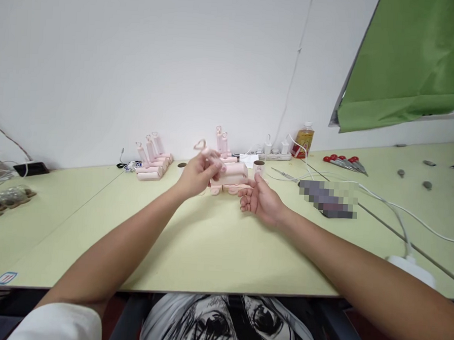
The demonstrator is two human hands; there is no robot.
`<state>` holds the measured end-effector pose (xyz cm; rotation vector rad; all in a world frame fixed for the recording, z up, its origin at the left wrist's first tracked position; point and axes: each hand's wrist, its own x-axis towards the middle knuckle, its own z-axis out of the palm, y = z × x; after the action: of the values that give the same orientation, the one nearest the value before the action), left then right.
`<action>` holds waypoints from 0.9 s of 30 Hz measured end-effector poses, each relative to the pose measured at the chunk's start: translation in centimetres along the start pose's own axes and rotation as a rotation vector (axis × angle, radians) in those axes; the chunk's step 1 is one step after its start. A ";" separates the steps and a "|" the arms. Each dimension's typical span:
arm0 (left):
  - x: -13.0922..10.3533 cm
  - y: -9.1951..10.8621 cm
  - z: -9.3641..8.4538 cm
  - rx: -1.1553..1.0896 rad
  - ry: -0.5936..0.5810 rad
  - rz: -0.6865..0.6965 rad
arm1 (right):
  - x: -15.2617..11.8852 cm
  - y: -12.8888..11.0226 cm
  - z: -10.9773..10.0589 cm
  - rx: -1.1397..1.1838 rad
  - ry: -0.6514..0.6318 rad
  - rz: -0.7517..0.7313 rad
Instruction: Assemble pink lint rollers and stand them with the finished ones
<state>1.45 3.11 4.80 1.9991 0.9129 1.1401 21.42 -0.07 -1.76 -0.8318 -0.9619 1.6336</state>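
My left hand point(200, 174) is closed around the handle of a pink lint roller point(231, 174), with the heart-shaped loop at the handle's end sticking up at the left. The roller's cylinder points right, held above the table. My right hand point(262, 200) is palm up at the roller's right end, its thumb raised and its fingers loosely curled, with nothing gripped in them. Whether its index fingertip touches the roller, I cannot tell. Behind the right thumb stands a white paper roll point(258, 167) with a brown core. Small pink pieces point(216, 190) lie beneath the held roller, partly hidden.
Several finished-looking pink rollers point(151, 168) stand in a row at the left, and more pink rollers point(222, 143) stand behind my hands. A power strip point(275, 156), a drink bottle point(303, 140), scissors point(283, 173), red-handled tools point(345, 162) and white cables point(378, 195) occupy the right.
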 end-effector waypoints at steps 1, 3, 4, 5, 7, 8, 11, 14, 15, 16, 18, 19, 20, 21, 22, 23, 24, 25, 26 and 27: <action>1.2 0.4 -0.3 0.036 0.041 0.002 | 0.0 0.0 0.0 -0.006 0.010 -0.012; 3.8 0.9 -1.1 0.081 0.096 -0.022 | -0.1 0.2 0.0 -0.042 0.034 -0.026; 5.1 0.9 -1.5 0.100 0.130 -0.035 | -0.1 0.3 0.1 -0.070 0.044 -0.032; 6.5 0.7 -1.9 0.125 0.156 -0.059 | -0.2 0.6 0.1 -0.102 0.048 -0.036; 8.9 -0.1 -2.8 0.189 0.240 -0.121 | -0.3 1.1 0.3 -0.165 0.036 -0.045; 10.0 -0.7 -3.3 0.222 0.286 -0.157 | -0.3 1.3 0.5 -0.194 0.022 -0.049; 12.5 -2.7 -4.5 0.377 0.416 -0.254 | -0.4 1.9 0.8 -0.262 -0.023 -0.056; 14.0 -4.4 -5.2 0.627 0.451 -0.295 | -0.3 2.4 1.0 -0.303 -0.057 -0.059; 14.4 -4.8 -5.3 0.693 0.447 -0.309 | -0.3 2.5 1.1 -0.309 -0.065 -0.062; 14.7 -5.2 -5.3 0.742 0.439 -0.329 | -0.2 2.6 1.1 -0.311 -0.069 -0.066; 15.6 -5.9 -5.1 0.801 0.426 -0.384 | -0.2 2.8 1.2 -0.312 -0.069 -0.075; 16.1 -6.3 -5.0 0.818 0.423 -0.413 | -0.2 2.9 1.2 -0.315 -0.069 -0.080; 16.7 -6.8 -4.9 0.830 0.421 -0.439 | -0.2 3.0 1.2 -0.320 -0.069 -0.086; 17.3 -7.3 -4.7 0.839 0.418 -0.464 | -0.2 3.2 1.2 -0.325 -0.070 -0.088; 17.9 -7.8 -4.5 0.845 0.412 -0.490 | -0.2 3.3 1.1 -0.332 -0.074 -0.089; 18.4 -8.4 -4.3 0.847 0.402 -0.518 | -0.3 3.4 1.1 -0.338 -0.078 -0.085; 18.8 -9.0 -4.1 0.849 0.390 -0.546 | -0.3 3.5 1.0 -0.343 -0.085 -0.078; 19.1 -9.6 -4.0 0.855 0.376 -0.569 | -0.3 3.6 0.9 -0.349 -0.091 -0.071; 19.3 -10.1 -3.8 0.864 0.360 -0.584 | -0.3 3.7 0.8 -0.357 -0.095 -0.062; 19.5 -10.6 -3.7 0.871 0.341 -0.594 | -0.4 3.8 0.8 -0.365 -0.097 -0.054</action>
<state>2.92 25.52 6.29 1.8988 2.2973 0.7941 19.24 -1.18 -4.77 -0.9661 -1.3660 1.4839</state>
